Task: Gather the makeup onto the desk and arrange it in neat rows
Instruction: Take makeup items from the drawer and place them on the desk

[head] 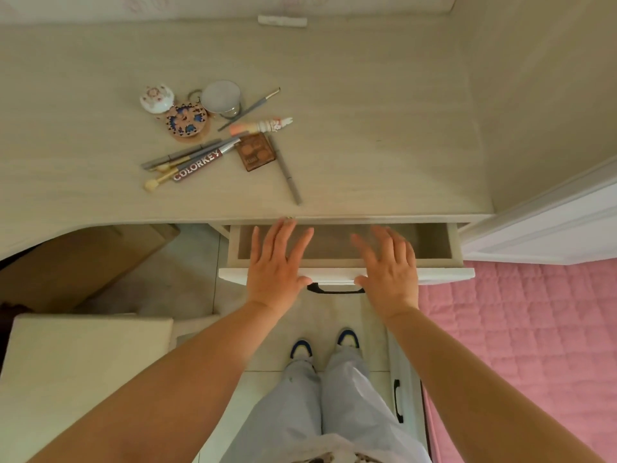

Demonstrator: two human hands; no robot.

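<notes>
A loose pile of makeup lies on the pale wooden desk: a white floral compact, a patterned round compact, a frosted jar, a brown palette, a COLORKEY tube, a pink-and-white tube, brushes and grey pencils. Below the desk edge a white drawer stands pulled out, and no item shows in the part of its inside that I can see. My left hand and my right hand hover flat over its front edge, fingers spread, holding nothing.
A white cloth-like strip lies at the desk's back edge. A cream stool and a cardboard box sit to the left below the desk. A pink quilted bed is at right. A lower drawer handle shows beside my legs.
</notes>
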